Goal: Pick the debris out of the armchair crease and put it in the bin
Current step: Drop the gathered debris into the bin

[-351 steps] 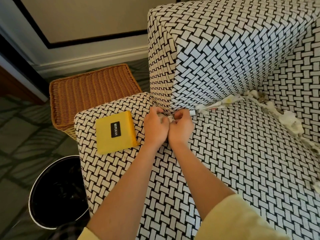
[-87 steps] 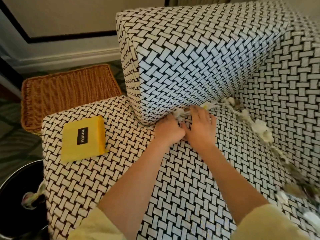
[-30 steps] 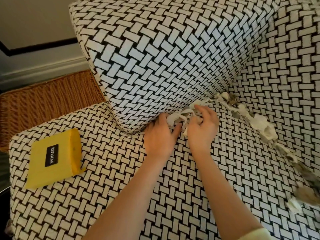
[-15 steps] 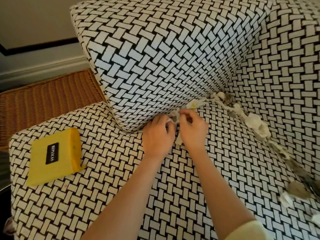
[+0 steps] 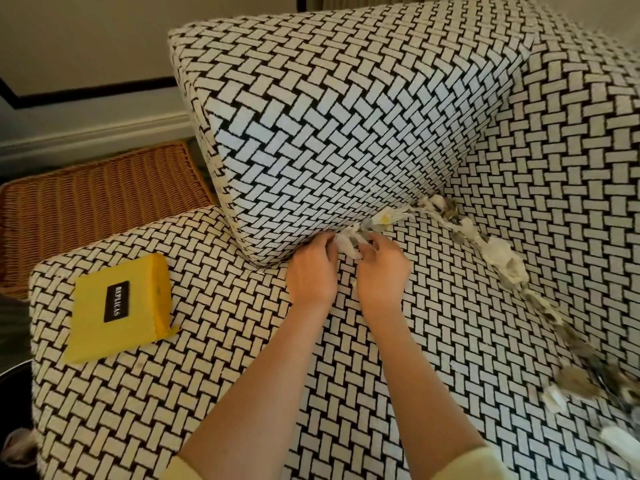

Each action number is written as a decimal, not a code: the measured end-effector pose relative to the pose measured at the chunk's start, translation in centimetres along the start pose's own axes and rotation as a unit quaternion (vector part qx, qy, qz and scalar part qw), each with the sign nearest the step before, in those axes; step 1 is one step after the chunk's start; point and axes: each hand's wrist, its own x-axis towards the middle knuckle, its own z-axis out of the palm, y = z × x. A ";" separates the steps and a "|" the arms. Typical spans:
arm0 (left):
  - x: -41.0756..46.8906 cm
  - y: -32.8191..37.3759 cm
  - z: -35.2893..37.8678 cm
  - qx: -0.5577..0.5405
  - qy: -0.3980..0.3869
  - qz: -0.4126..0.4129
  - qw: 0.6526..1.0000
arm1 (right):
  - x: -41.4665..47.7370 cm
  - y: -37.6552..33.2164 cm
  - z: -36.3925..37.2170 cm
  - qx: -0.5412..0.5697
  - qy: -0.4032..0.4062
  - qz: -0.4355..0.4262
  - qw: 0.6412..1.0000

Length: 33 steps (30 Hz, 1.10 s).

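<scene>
left hand (image 5: pixel 311 273) and right hand (image 5: pixel 382 277) meet at the armchair (image 5: pixel 346 116) crease under the armrest, fingers of both curled and pinching white scraps of debris (image 5: pixel 348 241) between them. more debris trails along the crease toward 4 o'clock. at 9 o'clock of the hands lies a yellow box (image 5: pixel 119 304) labelled "replicas". the bin (image 5: pixel 10 386) shows at 8 o'clock.

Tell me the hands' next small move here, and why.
Probably lift the white scraps clear of the crease: the left hand and right hand both pinch them, and more debris lies farther along, so this bunch should go first.
</scene>
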 end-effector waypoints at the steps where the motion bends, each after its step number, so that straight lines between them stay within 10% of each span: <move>1: 0.1 0.2 0.1 0.007 -0.011 -0.003 1.000 | 0.0 0.1 0.0 -0.001 -0.005 0.020 1.000; 14: 0.8 0.9 0.0 -0.005 0.026 -0.052 0.998 | -3.0 0.8 -1.1 0.193 0.044 0.031 0.980; 27: 2.5 0.5 -2.1 0.310 -0.101 0.193 0.925 | -2.2 0.4 0.2 0.170 0.087 0.031 0.981; 33: 0.8 -2.2 -2.1 0.029 0.062 0.166 0.984 | -2.1 0.9 0.7 0.146 0.073 0.001 0.987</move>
